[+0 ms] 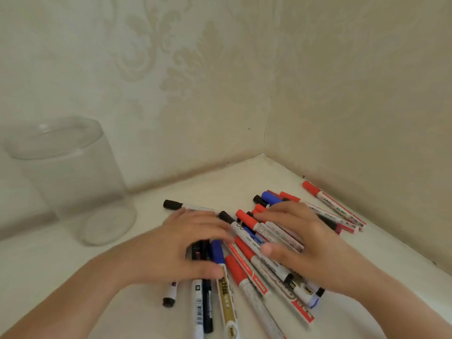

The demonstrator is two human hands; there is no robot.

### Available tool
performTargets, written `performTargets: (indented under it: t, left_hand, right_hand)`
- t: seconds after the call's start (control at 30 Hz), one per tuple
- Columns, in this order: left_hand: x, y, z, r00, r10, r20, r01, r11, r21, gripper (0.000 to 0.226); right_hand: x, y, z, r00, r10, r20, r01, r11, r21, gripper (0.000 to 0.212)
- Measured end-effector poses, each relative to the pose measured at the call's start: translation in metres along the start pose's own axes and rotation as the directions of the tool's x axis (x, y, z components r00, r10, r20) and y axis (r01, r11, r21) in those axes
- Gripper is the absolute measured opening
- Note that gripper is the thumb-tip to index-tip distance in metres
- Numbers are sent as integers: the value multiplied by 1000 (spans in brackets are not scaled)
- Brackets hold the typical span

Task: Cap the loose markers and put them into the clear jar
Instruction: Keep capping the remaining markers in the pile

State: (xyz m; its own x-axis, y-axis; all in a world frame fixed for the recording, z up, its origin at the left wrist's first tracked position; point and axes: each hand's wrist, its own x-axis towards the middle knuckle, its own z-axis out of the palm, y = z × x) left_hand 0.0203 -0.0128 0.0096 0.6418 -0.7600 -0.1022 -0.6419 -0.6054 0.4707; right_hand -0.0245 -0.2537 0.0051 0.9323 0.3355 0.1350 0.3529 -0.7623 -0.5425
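A heap of several markers (254,243) with red, blue and black caps lies on the white tabletop (73,277) near the wall corner. My left hand (186,243) rests flat on the left part of the heap, fingers spread over black and blue markers. My right hand (308,243) lies over the right part, fingers straight across several markers. Neither hand grips anything. A clear empty jar (71,177) stands upright at the left, apart from the heap. One red-capped marker (327,201) lies alone by the right wall.
Patterned cream walls (220,81) meet in a corner right behind the heap. Bare tabletop lies between the jar and the markers.
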Motion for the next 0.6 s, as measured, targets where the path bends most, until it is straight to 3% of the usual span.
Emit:
performTargets:
  t: [0.1, 0.23, 0.4, 0.6]
  left_hand:
    - [-24, 11, 37, 995, -63, 79, 59, 997, 56, 68]
    - [-16, 21, 56, 980, -191, 58, 181, 974, 138, 90]
    - [4, 16, 54, 958, -284, -42, 286, 956, 65, 73]
    - [14, 15, 57, 931, -283, -231, 287, 958, -19, 47]
  right_hand:
    - [1, -15, 19, 983, -43, 180, 79, 977, -197, 65]
    - [6, -18, 36, 994, -50, 98, 84, 921, -380, 71]
    - [12, -14, 37, 999, -28, 29, 40, 842, -538, 49]
    - [7, -12, 33, 999, -10, 49, 37, 810, -585, 64]
